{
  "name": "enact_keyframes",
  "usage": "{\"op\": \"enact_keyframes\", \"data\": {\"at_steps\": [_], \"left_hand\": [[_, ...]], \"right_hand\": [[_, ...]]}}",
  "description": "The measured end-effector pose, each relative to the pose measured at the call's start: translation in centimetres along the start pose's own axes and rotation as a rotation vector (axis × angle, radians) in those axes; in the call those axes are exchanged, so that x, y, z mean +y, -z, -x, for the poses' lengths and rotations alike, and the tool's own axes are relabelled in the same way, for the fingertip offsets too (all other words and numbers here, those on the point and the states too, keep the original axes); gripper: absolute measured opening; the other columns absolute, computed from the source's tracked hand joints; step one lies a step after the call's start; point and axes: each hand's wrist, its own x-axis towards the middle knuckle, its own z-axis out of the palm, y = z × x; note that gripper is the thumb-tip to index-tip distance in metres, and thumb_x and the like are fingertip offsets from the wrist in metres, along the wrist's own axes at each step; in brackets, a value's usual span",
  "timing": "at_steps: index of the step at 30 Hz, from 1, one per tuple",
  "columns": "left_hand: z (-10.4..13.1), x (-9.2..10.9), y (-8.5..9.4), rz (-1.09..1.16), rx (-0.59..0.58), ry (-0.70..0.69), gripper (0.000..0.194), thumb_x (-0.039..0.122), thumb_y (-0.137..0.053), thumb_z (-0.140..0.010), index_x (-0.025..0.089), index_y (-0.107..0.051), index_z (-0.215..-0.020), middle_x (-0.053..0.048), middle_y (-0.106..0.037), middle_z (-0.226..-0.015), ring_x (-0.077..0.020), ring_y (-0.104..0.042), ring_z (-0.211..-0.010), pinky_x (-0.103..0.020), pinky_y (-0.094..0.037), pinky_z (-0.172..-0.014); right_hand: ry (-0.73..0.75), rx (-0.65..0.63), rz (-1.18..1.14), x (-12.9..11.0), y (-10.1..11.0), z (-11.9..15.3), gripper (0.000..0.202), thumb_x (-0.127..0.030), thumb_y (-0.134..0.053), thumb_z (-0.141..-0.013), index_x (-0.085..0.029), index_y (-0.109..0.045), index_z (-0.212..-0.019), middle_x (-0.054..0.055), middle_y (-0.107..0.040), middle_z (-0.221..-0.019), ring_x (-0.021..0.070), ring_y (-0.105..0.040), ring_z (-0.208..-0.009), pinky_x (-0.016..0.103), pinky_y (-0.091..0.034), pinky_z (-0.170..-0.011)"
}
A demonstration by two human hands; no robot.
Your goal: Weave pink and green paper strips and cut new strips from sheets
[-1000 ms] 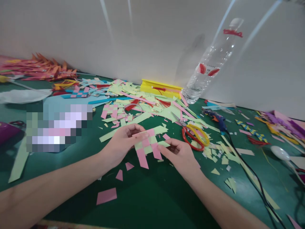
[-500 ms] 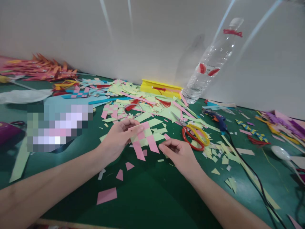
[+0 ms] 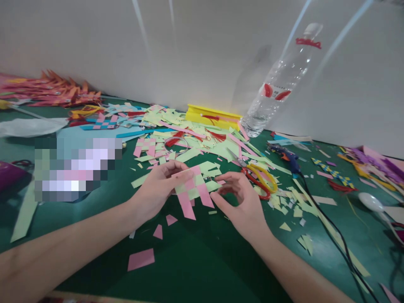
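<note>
A woven piece of pink and pale green paper strips is pinched by its upper left part in my left hand, thumb on top. Two pink strip ends hang from its lower side. My right hand is just to the right of it, thumb and fingers apart with nothing visible between them. Behind my right hand lie scissors with one red and one yellow handle loop, blades pointing away. Loose pink scraps lie on the green tabletop below my hands.
A pile of pale green paper pieces with red tassels spreads at the back by a yellow folded strip. A clear bottle leans against the wall. To the right are a blue glue gun, its black cord and a white spoon.
My right hand has opened, its fingers lifting apart from the thumb. The woven paper in my left hand has shifted slightly right and tilted.
</note>
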Motion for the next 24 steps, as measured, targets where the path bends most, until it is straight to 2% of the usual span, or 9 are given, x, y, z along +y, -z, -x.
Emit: {"op": "enact_keyframes", "data": {"at_steps": [4, 7, 11, 24], "left_hand": [[-0.04, 0.08, 0.05, 0.029, 0.004, 0.028, 0.023, 0.034, -0.077, -0.072, 0.019, -0.06, -0.075, 0.005, -0.054, -0.067, -0.0056, -0.053, -0.056, -0.013, -0.043, -0.046], [-0.06, 0.14, -0.03, 0.038, 0.003, 0.049, 0.024, 0.034, -0.078, -0.071, 0.019, -0.06, -0.074, 0.005, -0.054, -0.066, -0.0056, -0.053, -0.055, -0.012, -0.042, -0.045], [0.0, 0.25, -0.28, 0.033, 0.004, 0.081, 0.025, 0.034, -0.079, -0.07, 0.018, -0.06, -0.074, 0.005, -0.054, -0.065, -0.0062, -0.053, -0.055, -0.013, -0.043, -0.045], [-0.27, 0.27, -0.09, -0.009, 0.031, 0.048, 0.026, 0.036, -0.08, -0.068, 0.019, -0.061, -0.074, 0.006, -0.053, -0.064, -0.007, -0.051, -0.056, -0.014, -0.041, -0.046]], "right_hand": [[0.179, 0.003, 0.15, -0.35, 0.2, 0.12, 0.016, -0.026, -0.066, -0.08, -0.024, -0.064, -0.095, 0.003, -0.067, -0.099, 0.0139, -0.064, -0.073, 0.03, -0.054, -0.07], [0.255, -0.011, 0.191, -0.22, 0.3, 0.06, 0.01, -0.022, -0.064, -0.081, -0.024, -0.069, -0.09, 0.004, -0.068, -0.102, 0.014, -0.065, -0.077, 0.029, -0.055, -0.073], [0.285, -0.019, 0.232, 0.07, 0.36, -0.05, 0.009, -0.019, -0.063, -0.083, -0.023, -0.071, -0.082, 0.004, -0.068, -0.097, 0.0162, -0.066, -0.09, 0.026, -0.054, -0.075], [0.285, -0.095, 0.255, -0.07, 0.42, 0.04, 0.012, -0.017, -0.048, -0.091, -0.022, -0.057, -0.084, 0.006, -0.06, -0.106, 0.0171, -0.061, -0.094, 0.027, -0.052, -0.07]]}}
